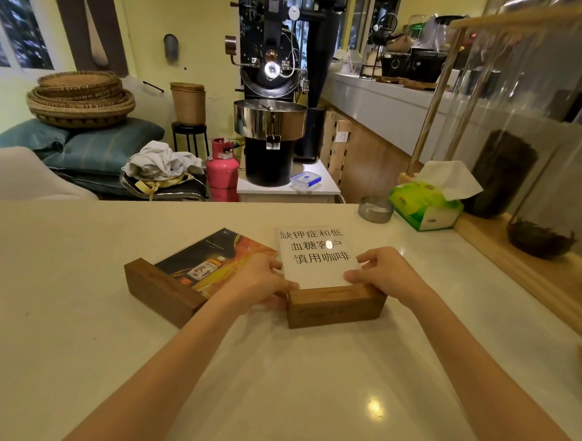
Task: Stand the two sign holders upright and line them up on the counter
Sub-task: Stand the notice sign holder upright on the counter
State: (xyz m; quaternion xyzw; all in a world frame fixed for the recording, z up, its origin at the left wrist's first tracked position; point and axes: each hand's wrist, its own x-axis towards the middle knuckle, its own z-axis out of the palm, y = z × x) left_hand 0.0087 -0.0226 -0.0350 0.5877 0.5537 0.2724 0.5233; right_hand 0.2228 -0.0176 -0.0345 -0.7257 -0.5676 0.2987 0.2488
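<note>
Two sign holders lie flat on the white counter (81,328), each a clear panel set in a wooden base. The right sign holder (315,254) carries a white sheet with black characters, and its base (336,307) faces me. My left hand (258,282) grips this holder's left edge where the panel meets the base. On the right edge my right hand (383,269) has fingers over the panel and base top. The left sign holder (202,260) shows a bottle advert; it lies at an angle, untouched, with its base (161,291) toward the front left.
A green tissue box (425,205) and a small metal dish (376,208) sit at the counter's far right. A wooden-framed glass display case (513,248) borders the right side. Beyond the counter stand a coffee roaster (270,120) and a pink gas cylinder (222,171).
</note>
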